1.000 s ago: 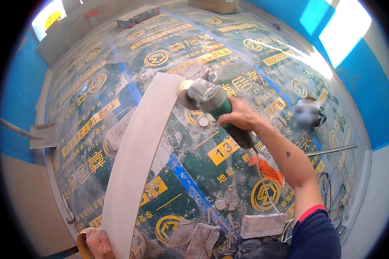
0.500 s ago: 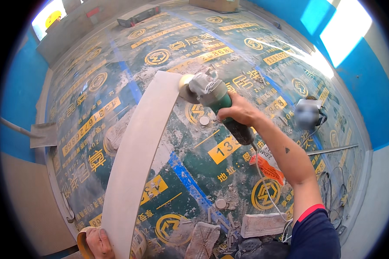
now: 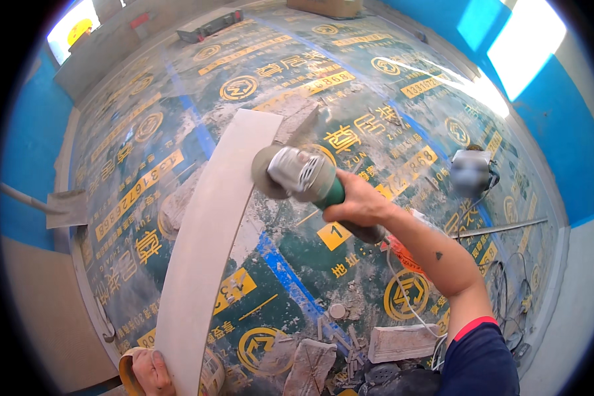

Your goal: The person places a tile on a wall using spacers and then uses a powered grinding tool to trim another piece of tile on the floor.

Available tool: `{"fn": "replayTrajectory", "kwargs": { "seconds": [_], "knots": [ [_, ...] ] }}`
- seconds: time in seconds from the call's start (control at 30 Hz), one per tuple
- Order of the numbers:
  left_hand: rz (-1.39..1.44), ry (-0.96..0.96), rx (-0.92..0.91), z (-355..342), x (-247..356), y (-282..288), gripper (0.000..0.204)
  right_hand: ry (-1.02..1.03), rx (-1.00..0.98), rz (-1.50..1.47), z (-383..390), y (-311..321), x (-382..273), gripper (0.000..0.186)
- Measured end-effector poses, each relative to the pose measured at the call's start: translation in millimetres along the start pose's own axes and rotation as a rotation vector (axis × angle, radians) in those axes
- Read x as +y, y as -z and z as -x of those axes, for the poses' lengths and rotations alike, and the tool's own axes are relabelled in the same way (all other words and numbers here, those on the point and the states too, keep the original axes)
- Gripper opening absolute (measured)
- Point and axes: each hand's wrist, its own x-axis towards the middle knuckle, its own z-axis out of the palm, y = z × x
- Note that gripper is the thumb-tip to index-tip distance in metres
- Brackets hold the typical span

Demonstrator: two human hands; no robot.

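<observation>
A long pale tile strip [image 3: 211, 218] stretches from the lower left toward the middle of the floor. My left hand [image 3: 153, 371] is closed around its near end, by the left edge. That end lies over a round tub [image 3: 212, 375] with a tan rim. My right hand [image 3: 362, 200] grips a green and grey angle grinder [image 3: 310, 175] by its body. The grinder's round disc [image 3: 265, 173] is at the strip's right edge, below its far end; whether they touch I cannot tell. A dusty block [image 3: 300, 117] lies beside the strip's far end.
Printed green sheeting [image 3: 270, 336] with blue tape covers the floor. Broken tile pieces [image 3: 310, 363] lie near me. A power cord [image 3: 409, 297] trails from the grinder. A shovel [image 3: 66, 208] stands left, a blurred tool [image 3: 470, 173] right, a toolbox [image 3: 211, 25] at the back.
My right hand has drawn the grinder nearer and slightly left along the strip's right edge, uncovering the block at the far end. My left hand and the strip have hardly moved.
</observation>
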Motion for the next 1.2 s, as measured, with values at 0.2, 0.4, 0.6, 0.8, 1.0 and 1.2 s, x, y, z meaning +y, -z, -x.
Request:
{"fn": "replayTrajectory", "kwargs": {
  "seconds": [0.2, 0.4, 0.6, 0.8, 1.0, 1.2],
  "knots": [
    [-0.192, -0.129, 0.087, 7.0, 45.5, -20.0, 0.030, -0.035, 0.038, -0.078, -12.7, 15.7, -0.2, 0.061],
    [-0.589, -0.462, 0.404, 0.0, 148.5, -71.6, 0.047, 0.053, -0.027, 0.043, 16.8, -26.2, -0.8, 0.062],
    [-0.576, -0.447, 0.432, -0.4, 132.1, -61.0, 0.042, 0.070, -0.320, 0.032, 85.8, -64.9, -30.2, 0.059],
    [-0.484, -0.433, 0.344, -2.5, 155.2, -71.7, 0.041, -0.113, -0.320, -0.425, 186.1, -75.4, 2.0, 0.074],
    [-0.870, -0.704, 0.644, 26.2, 198.0, -87.4, 0.029, -0.217, -0.119, -1.051, 241.1, -67.2, -0.3, 0.061],
    [-0.415, -0.793, -0.533, 111.0, 310.8, -263.0, 0.082, -0.207, 0.105, -1.600, 250.0, -81.6, -13.6, 0.035]
  ]
}}
